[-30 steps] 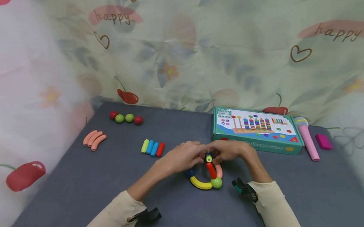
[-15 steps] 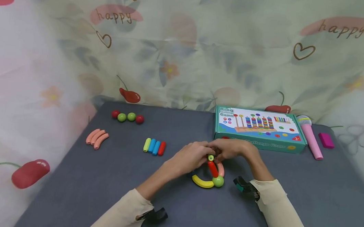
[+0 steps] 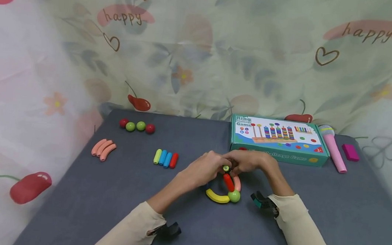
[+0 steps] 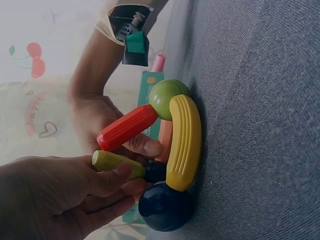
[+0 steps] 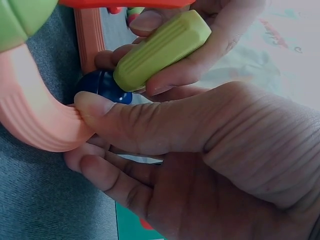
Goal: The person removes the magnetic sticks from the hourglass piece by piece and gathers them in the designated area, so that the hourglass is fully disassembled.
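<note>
Two hands meet: left hand [image 3: 202, 170] pinches green stick [image 5: 160, 50] (fingers curled), right hand [image 3: 248, 161] pinches pink curve [image 5: 37, 117].

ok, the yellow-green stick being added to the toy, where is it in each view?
Head: yellow-green stick seen end-on at centre, between both hands, above the red stick.
Left wrist: lower left of centre, pinched by the left hand.
Right wrist: upper centre, angled, held in fingers.
Shared landmark: dark blue ball beside the stick's end; hidden in the head view.
</note>
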`<state>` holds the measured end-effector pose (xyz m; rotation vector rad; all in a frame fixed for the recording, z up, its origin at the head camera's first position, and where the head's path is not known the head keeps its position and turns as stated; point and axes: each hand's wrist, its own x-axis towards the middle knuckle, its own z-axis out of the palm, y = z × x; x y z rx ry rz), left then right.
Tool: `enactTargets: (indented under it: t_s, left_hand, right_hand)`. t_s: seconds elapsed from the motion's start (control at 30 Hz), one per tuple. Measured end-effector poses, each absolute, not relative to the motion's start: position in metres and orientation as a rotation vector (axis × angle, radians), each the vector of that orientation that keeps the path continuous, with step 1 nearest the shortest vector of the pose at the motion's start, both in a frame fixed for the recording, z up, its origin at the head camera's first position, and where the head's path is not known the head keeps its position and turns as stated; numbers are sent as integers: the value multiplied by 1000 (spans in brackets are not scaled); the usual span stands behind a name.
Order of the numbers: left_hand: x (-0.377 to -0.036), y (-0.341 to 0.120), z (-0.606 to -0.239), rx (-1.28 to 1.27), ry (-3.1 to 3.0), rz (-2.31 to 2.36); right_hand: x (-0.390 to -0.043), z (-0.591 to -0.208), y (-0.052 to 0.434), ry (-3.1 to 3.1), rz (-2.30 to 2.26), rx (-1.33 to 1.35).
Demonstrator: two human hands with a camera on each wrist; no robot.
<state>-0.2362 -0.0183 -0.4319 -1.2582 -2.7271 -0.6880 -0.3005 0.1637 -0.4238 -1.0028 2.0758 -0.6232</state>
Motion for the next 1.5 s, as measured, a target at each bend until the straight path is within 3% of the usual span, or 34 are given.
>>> enactTargets:
  t_s: [0.73, 0.97, 1.23, 1.5]
  left_hand:
    - [-235, -27, -433, -1175, -2775, -767]
    - [-231, -42, -415, -1032, -2841, -824]
    - [-232, -112, -401, -604, -2950, -800]
    - [-245, -193, -412, -395, -3080, -753]
  right_hand:
    - [-300, -424, 163, 2054, -640, -957]
    - [-299, -422, 164, 2073, -622, -939]
    - [-297, -426, 161, 2068, -653, -960]
    - [-295, -424, 163, 2088, -651, -946]
